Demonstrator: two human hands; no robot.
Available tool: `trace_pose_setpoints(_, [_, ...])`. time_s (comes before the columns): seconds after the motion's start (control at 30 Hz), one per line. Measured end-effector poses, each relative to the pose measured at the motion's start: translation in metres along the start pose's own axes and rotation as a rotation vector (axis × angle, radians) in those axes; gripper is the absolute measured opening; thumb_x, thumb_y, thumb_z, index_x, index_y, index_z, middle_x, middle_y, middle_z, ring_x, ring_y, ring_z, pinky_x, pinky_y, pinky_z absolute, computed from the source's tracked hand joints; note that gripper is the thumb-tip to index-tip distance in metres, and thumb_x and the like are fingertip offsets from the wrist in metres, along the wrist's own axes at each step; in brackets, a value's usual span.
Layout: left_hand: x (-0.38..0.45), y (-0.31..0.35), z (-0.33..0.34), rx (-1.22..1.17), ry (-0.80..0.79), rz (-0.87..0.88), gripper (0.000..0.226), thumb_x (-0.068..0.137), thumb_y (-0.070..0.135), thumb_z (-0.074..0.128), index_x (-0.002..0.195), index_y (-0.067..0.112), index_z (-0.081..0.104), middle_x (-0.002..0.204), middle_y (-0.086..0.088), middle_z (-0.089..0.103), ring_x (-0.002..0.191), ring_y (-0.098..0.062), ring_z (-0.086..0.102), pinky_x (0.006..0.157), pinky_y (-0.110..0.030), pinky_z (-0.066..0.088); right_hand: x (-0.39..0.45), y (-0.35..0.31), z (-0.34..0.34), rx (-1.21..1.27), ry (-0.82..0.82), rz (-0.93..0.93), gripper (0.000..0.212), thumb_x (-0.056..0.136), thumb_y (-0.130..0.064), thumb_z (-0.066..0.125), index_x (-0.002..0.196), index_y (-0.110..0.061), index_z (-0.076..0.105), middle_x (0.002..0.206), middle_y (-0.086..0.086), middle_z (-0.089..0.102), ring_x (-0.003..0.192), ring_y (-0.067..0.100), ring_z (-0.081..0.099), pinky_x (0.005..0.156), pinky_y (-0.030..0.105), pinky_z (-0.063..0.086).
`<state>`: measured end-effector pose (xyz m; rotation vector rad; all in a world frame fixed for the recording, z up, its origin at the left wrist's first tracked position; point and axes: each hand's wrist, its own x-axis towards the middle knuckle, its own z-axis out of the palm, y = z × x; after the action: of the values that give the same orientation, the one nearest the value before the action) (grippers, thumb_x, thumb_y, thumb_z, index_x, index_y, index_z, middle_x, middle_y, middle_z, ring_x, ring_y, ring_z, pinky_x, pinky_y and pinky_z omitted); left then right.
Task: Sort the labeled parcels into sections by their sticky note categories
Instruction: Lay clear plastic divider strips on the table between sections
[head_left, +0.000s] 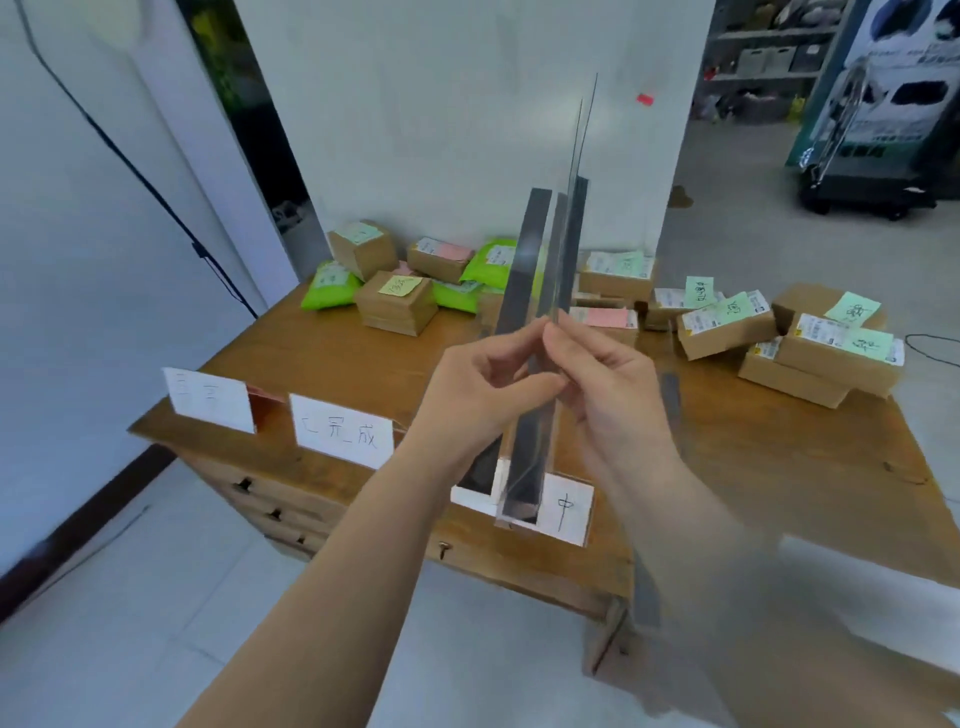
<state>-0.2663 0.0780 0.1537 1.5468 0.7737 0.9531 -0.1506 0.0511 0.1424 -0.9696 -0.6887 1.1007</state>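
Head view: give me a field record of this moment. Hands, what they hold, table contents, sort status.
left hand: pinches the clear divider panels
right hand: pinches the same panels from the other side
clear divider panels: held upright over the table's near edge, dark strips along their edges
parcels: brown boxes and green bags with sticky notes, piled along the far side
section labels: white cards standing along the near edge
wooden table: drawers in front
sort status: no parcel in either grip

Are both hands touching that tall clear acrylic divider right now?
Touching. The head view shows the left hand and right hand pinching the tall clear acrylic divider.
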Motion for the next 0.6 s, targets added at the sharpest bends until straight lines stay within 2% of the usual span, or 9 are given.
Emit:
trace_pose_setpoints(0.13, [-0.020,-0.005,-0.063,0.034,0.074,-0.005,0.048,0.083,0.001,0.063,0.126,0.021,0.058,0.115,0.008,0.068,0.111,-0.004,0.061,0.090,-0.019,0.050,-0.002,0.026,0.064,-0.004,-0.027,0.036,0.030,0.081,-0.002,0.067,0.110,-0.009,0.067,0.097,0.000,0.071,0.093,0.014,0.067,0.079,0.024,0.054])
trace_pose_setpoints(0.23, [-0.039,-0.008,-0.115,0.012,0.119,-0.008,0.048,0.085,0.000,0.061,0.127,0.021,0.056,0.116,0.009,0.068,0.110,-0.004,0.061,0.082,-0.015,0.050,-0.007,0.049,0.116,-0.025,-0.049,0.062,0.034,0.080,-0.003,0.069,0.113,-0.009,0.066,0.105,0.004,0.071,0.104,0.020,0.065,0.094,0.036,0.052])
trace_pose_setpoints(0.3, [-0.051,-0.007,-0.151,0.009,0.136,-0.012,0.049,0.085,-0.001,0.059,0.129,0.020,0.054,0.119,0.008,0.066,0.112,-0.004,0.061,0.082,-0.014,0.050,-0.011,0.065,0.152,-0.025,-0.073,0.086,0.035,0.080,-0.004,0.069,0.114,-0.010,0.066,0.111,0.006,0.070,0.107,0.020,0.064,0.097,0.040,0.050])
trace_pose_setpoints(0.4, [-0.068,-0.011,-0.207,0.028,0.165,-0.020,0.050,0.084,0.000,0.060,0.127,0.026,0.054,0.118,0.010,0.067,0.111,-0.003,0.061,0.081,-0.013,0.049,-0.018,0.089,0.203,-0.066,-0.109,0.094,0.034,0.080,-0.008,0.070,0.114,-0.012,0.067,0.111,0.000,0.070,0.108,0.014,0.064,0.099,0.039,0.049])
trace_pose_setpoints(0.5, [-0.078,-0.017,-0.254,0.033,0.193,-0.033,0.048,0.084,0.000,0.060,0.118,0.033,0.057,0.109,0.019,0.069,0.107,0.002,0.062,0.076,-0.009,0.049,-0.021,0.114,0.247,-0.108,-0.123,0.099,0.031,0.082,-0.010,0.069,0.112,-0.016,0.068,0.111,-0.005,0.069,0.108,0.011,0.062,0.100,0.038,0.049])
trace_pose_setpoints(0.6, [-0.084,-0.028,-0.293,0.016,0.207,-0.053,0.048,0.085,-0.003,0.057,0.119,0.031,0.057,0.101,0.023,0.070,0.102,0.008,0.062,0.070,-0.005,0.047,-0.021,0.138,0.282,-0.182,-0.126,0.065,0.031,0.083,-0.014,0.068,0.111,-0.027,0.066,0.115,-0.010,0.066,0.107,0.009,0.062,0.097,0.034,0.050])
